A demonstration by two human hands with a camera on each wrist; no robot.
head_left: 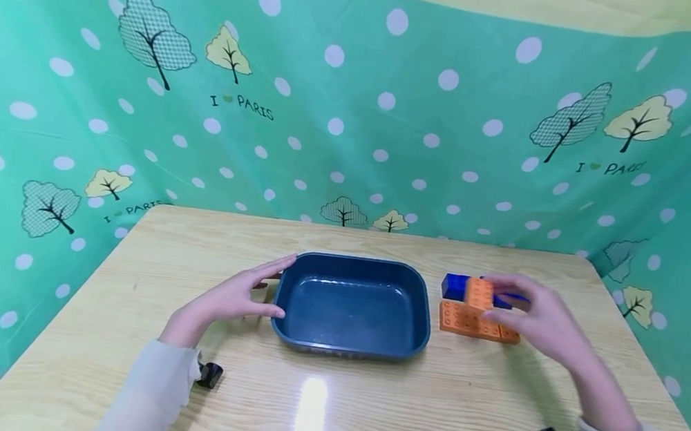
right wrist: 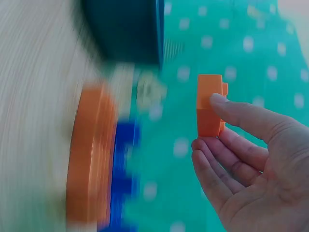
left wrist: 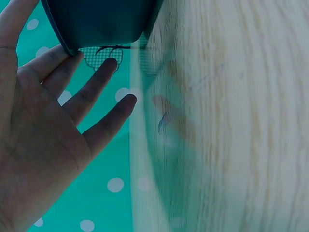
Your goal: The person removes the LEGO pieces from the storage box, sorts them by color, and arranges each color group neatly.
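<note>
My right hand [head_left: 538, 317] pinches an orange building block [head_left: 479, 294] between thumb and fingers, above the other blocks. In the right wrist view the held orange block [right wrist: 209, 105] shows studs on one side. Beneath it a row of orange blocks [head_left: 459, 319] lies on the table, with blue blocks [head_left: 454, 287] right behind. At the left end of a dark blue plastic tub [head_left: 345, 349], my left hand [head_left: 244, 296] touches the rim with its fingers spread and fairly straight. The left wrist view shows the left palm [left wrist: 48, 125] beside the tub wall [left wrist: 101, 24].
The tub stands in the middle of a light wooden table [head_left: 389, 414], left of the blocks. A green dotted cloth [head_left: 356, 105] hangs behind the table and along both sides. Black wrist straps [head_left: 210, 374] sit at both sleeves.
</note>
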